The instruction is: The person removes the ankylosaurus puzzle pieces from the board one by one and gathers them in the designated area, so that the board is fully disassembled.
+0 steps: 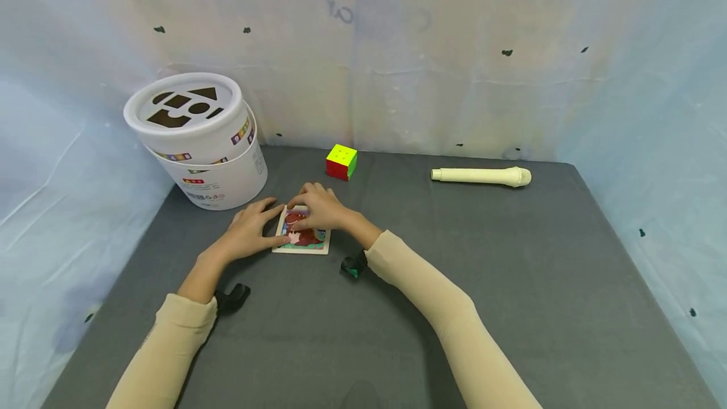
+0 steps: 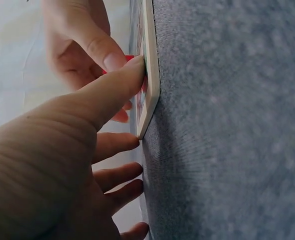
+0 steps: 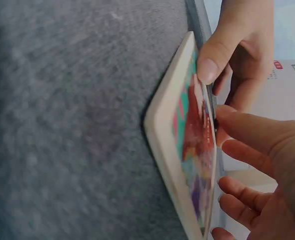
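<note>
A thin, light-framed picture board (image 1: 301,250) with a colourful red-brown illustration lies flat on the grey table. My left hand (image 1: 250,230) is at its left side, fingers spread. In the left wrist view, the left thumb (image 2: 112,85) rests on the board's face and the index fingertip meets its corner. My right hand (image 1: 322,208) is over the upper part of the board, hiding some of the picture. The right thumb (image 3: 247,126) reaches down to the picture, while its other fingers extend by the far edge. Neither hand is curled round anything visible.
A white bucket (image 1: 227,183) with a shape-sorter lid (image 1: 187,106) stands at the back left. Behind the board sits a yellow, red and green puzzle cube (image 1: 342,161). A cream toy microphone (image 1: 477,175) lies at the back right. Pale sheeting (image 1: 397,81) surrounds the table.
</note>
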The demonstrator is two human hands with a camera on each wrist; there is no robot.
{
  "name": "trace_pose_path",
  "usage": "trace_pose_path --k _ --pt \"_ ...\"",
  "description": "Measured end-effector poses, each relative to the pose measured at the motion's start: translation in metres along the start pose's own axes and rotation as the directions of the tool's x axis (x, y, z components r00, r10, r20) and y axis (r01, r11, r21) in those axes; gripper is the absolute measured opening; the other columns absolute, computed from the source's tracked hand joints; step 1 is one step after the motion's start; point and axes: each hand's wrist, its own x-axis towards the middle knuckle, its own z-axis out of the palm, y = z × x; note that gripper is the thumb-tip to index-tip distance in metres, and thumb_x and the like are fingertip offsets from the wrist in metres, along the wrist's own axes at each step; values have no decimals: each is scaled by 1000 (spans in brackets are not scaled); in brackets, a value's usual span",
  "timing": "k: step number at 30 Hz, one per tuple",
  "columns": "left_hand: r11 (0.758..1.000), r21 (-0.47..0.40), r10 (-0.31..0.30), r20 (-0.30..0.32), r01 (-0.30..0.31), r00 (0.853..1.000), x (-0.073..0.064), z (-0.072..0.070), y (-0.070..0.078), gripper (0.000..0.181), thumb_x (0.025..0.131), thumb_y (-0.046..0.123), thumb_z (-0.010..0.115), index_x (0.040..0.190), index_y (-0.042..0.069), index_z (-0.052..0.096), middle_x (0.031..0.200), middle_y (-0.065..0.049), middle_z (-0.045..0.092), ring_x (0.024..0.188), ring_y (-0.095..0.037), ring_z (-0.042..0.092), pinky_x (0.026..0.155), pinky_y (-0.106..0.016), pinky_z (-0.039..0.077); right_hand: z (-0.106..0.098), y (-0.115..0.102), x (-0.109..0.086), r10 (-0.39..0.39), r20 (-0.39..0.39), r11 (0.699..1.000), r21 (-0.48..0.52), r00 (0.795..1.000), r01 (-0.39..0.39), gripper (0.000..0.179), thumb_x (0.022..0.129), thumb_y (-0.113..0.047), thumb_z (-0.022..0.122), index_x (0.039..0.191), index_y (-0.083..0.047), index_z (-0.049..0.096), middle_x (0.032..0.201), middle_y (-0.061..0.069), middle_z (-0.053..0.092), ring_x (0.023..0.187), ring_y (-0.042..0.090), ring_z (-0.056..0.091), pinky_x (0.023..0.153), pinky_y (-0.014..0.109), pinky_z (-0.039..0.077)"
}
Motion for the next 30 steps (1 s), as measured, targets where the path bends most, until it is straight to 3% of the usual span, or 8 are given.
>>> trace_pose_path --k 8,19,30 --pt "1000 -8 2 35 -2 999 1 -2 -2 88 89 55 69 152 2 38 157 -28 26 142 -50 23 105 -75 16 6 2 3 26 -12 999 -39 1000 -26 46 90 -47 72 130 -25 68 132 4 51 117 19 43 90 36 37" --pt "1000 -18 -9 35 10 999 -1 -4 -1 88 89 55 69 153 2 38 157 -27 25 143 -49 22 106 -74 15 9 -8 2 40 -54 999 -13 998 -40 44 88 -40 77 127 -21 70 128 4 53 113 18 43 87 34 35" --pt "1000 -20 -18 33 19 999 0 -2 -1 89 88 55 70 153 3 37 158 -26 25 144 -48 21 107 -73 14 10 -8 1 48 -46 999 24 998 -47 44 89 -37 76 129 -18 67 128 4 52 114 19 44 90 36 35"
